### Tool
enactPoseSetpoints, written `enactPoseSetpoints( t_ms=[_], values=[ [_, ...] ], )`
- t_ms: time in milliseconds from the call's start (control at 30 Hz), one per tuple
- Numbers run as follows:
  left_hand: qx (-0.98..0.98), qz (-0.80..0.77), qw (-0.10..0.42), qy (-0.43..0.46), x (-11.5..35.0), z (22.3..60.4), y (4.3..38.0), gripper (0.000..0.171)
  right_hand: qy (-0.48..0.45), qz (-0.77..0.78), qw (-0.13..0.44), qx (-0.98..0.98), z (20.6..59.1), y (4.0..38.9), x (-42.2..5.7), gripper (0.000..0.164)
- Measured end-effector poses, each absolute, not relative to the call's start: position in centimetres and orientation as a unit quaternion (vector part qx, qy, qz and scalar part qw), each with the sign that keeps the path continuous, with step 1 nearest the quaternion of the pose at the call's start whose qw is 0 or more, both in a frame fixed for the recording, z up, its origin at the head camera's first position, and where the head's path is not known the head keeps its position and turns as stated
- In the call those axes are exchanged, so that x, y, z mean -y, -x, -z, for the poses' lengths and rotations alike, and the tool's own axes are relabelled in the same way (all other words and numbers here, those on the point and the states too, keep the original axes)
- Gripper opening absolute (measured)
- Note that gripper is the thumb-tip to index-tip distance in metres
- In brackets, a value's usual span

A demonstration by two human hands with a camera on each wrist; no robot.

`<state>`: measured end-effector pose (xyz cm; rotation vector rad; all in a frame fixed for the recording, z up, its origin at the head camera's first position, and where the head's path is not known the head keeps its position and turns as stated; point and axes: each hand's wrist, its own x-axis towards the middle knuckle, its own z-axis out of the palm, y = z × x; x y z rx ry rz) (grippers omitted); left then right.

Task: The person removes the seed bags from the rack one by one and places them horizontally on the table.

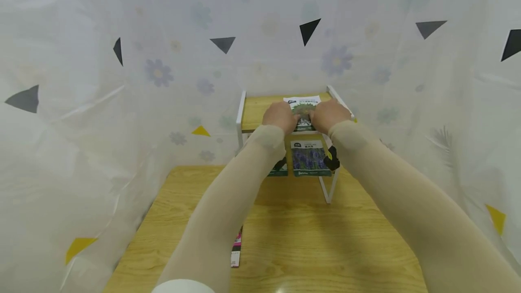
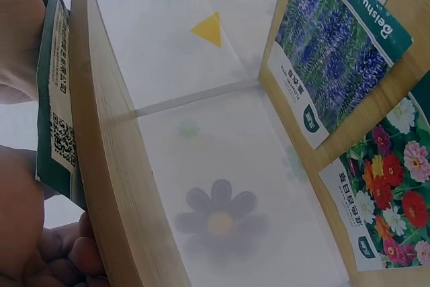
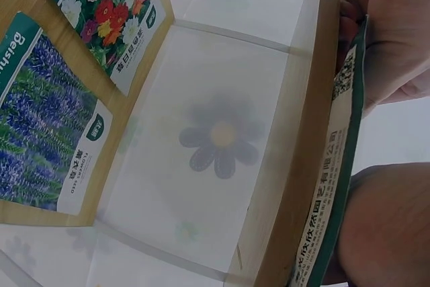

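On the top board of a small two-tier shelf (image 1: 260,105), a seed packet (image 1: 303,100) with a white header and green picture lies at the front edge. My left hand (image 1: 281,117) pinches its left side, while my right hand (image 1: 330,115) pinches the right side, thumbs on its face. Its green lower end, with a QR code on the back, juts past the board's edge in the left wrist view. On the lower board sit a purple-flower seed packet (image 1: 309,157) and a seed packet with mixed red, pink and white flowers (image 2: 396,186), mostly behind my left arm in the head view.
The shelf's white metal frame (image 1: 327,193) stands on a wooden table (image 1: 301,238). A pink-and-white packet (image 1: 236,257) on the table is partly behind my left forearm. Pale flowered sheeting (image 1: 260,35) hangs behind and at both sides.
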<state>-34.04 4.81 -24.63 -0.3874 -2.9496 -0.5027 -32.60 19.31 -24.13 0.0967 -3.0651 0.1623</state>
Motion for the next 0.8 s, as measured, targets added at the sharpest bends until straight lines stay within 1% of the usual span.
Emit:
enactPoseSetpoints(
  t_ms=[167, 400, 567, 800],
  values=[
    [0.975, 0.173, 0.063, 0.124, -4.7, 24.7, 34.1, 0.048, -0.041, -0.058, 0.037, 0.997, 24.2, 32.6, -19.4, 0.054],
    [0.971, 0.192, 0.058, 0.127, -4.4, 25.0, 33.8, 0.041, -0.049, -0.1, 0.058, 0.992, 24.2, 32.3, -19.8, 0.053],
    [0.968, 0.21, 0.062, 0.12, -4.0, 25.3, 33.6, 0.038, -0.063, -0.114, 0.074, 0.989, 24.5, 31.9, -20.0, 0.055],
    [0.968, 0.203, 0.076, 0.123, -3.9, 25.5, 33.5, 0.04, -0.064, -0.137, 0.09, 0.984, 25.1, 31.7, -20.6, 0.058]
  ],
)
